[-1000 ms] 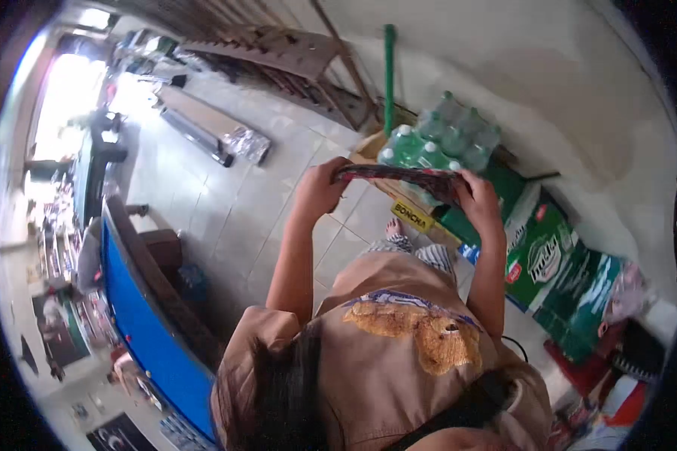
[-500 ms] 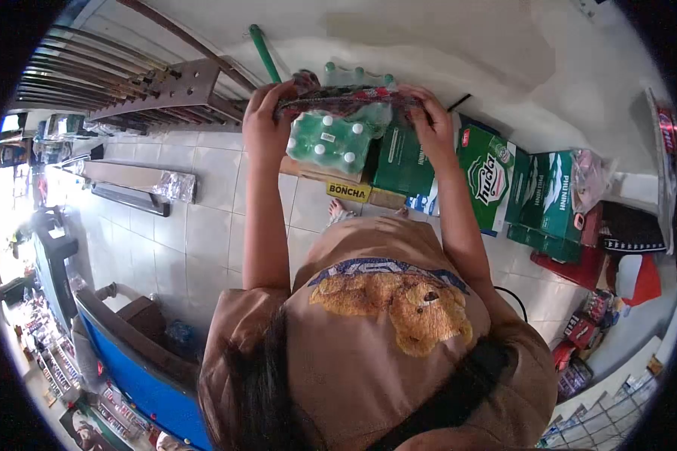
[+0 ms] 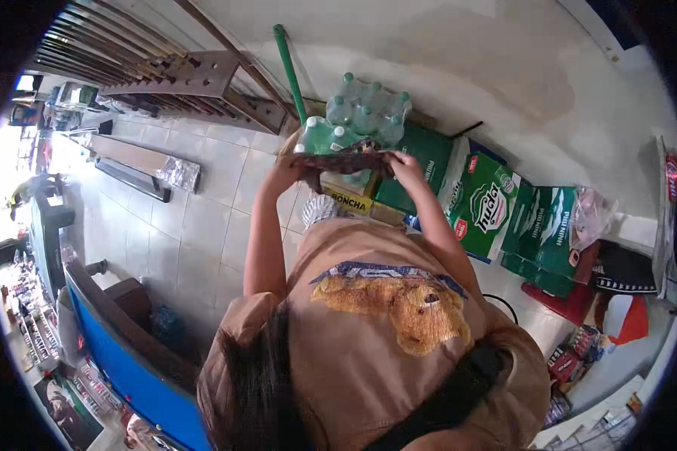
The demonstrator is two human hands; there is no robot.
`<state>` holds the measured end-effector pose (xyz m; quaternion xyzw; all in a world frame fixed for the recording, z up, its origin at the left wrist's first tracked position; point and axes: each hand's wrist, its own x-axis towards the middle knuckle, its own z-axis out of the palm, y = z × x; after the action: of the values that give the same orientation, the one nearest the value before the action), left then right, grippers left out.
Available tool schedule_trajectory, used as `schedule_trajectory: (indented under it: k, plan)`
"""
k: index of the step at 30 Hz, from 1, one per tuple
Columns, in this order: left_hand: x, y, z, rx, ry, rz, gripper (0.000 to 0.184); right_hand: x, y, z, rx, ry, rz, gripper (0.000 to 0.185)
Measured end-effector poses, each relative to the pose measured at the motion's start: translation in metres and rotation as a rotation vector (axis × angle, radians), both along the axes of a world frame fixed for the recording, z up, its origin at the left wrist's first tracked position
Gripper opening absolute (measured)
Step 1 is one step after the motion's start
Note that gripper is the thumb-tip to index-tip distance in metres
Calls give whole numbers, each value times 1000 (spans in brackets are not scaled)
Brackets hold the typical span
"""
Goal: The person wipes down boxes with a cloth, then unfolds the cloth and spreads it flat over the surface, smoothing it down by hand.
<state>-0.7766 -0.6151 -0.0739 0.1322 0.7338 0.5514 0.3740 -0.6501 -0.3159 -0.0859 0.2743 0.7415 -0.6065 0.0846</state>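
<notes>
A dark reddish-brown patterned cloth (image 3: 344, 162) is stretched between my two hands in front of my waist. My left hand (image 3: 282, 174) is closed round its left end, and my right hand (image 3: 405, 168) grips the right end. Part of the cloth droops below my left hand. What kind of cloth it is, I cannot make out. Just beyond it stand shrink-wrapped bottles (image 3: 367, 111) with green caps, and a greenish pack with white caps (image 3: 320, 134) that the cloth partly covers.
Along the wall stand a yellow BONCHA box (image 3: 350, 201), a green Huda carton (image 3: 486, 200) and green Phu Ninh cartons (image 3: 543, 222). A cue rack (image 3: 195, 83) and a green pole (image 3: 289, 71) are at upper left. The blue-topped table (image 3: 124, 361) lies at lower left.
Both hands have come down and closer to my body with the cloth. It now hangs lower, and more of the bottles behind it shows. My view has shifted slightly.
</notes>
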Motion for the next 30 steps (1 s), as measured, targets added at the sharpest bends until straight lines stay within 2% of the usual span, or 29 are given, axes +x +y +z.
schedule_trajectory:
  k: [1, 3, 4, 6, 7, 9, 10, 11, 13, 14, 15, 17, 18, 19, 20, 21, 22, 23, 25, 26, 27, 28, 29, 30]
  plan:
    - [-23, 4, 3, -38, 237, -6, 32, -12, -1, 20, 4, -1, -14, 31]
    - [-45, 28, 61, 18, 521, 62, 35, -36, -11, 45, 35, 458, -217, 24]
    - [-55, 36, 79, 22, 513, 36, 35, -45, -19, 67, 40, 450, -243, 24]
    - [-71, 42, 96, 10, 764, 7, 41, -56, -37, 104, 274, 688, -356, 21]
    - [-76, 35, 88, 18, 741, -7, 41, -55, -41, 95, 285, 664, -366, 21]
    - [-88, 21, 58, -214, 808, -339, 43, -48, -40, 62, 386, 531, -179, 22]
    - [-95, 11, 35, -169, 751, -457, 45, -44, -42, 55, 306, 426, -67, 24]
    - [-93, 3, 15, -161, 741, -461, 45, -41, -44, 42, 311, 414, -70, 24]
    - [-86, -20, -10, -610, 821, -687, 57, -29, -53, -1, 456, 44, 253, 29]
    - [-86, -14, -2, -829, 678, -838, 68, -16, -52, -36, 187, -11, 281, 49]
    - [-83, -8, -3, -826, 662, -859, 68, -15, -68, -38, 175, -30, 271, 49]
    - [-79, 15, -8, -654, 804, -706, 73, -29, -100, -38, 577, -58, 135, 77]
    - [-76, 28, -12, -650, 799, -713, 73, -35, -108, -41, 606, -122, 153, 93]
    - [-71, 39, -19, -545, 815, -784, 70, -37, -114, -51, 601, -128, 150, 93]
    - [-71, 45, -26, -443, 830, -851, 68, -40, -122, -62, 752, -150, 153, 96]
    - [-71, 44, -43, -449, 827, -853, 68, -42, -130, -76, 902, -169, 158, 98]
    - [-69, 41, -67, -387, 961, -820, 67, -42, -137, -90, 1006, -82, 152, 106]
    - [-70, 40, -87, -320, 1095, -784, 67, -49, -146, -88, 1002, -78, 150, 106]
    - [-78, 35, -105, -309, 1180, -798, 66, -74, -165, -72, 1018, -416, 117, 109]
    - [-83, 28, -108, -353, 1308, -754, 72, -84, -168, -63, 892, -447, 160, 106]
    - [-86, 22, -109, -394, 1435, -711, 81, -91, -171, -61, 890, -449, 155, 106]
    - [-88, 15, -93, -488, 1253, -775, 75, -96, -175, -62, 869, -243, 201, 99]
    - [-86, 7, -90, -487, 1256, -787, 75, -101, -179, -62, 843, -37, 241, 93]
    - [-85, -1, -94, -468, 1140, -636, 70, -107, -183, -63, 837, -40, 227, 93]
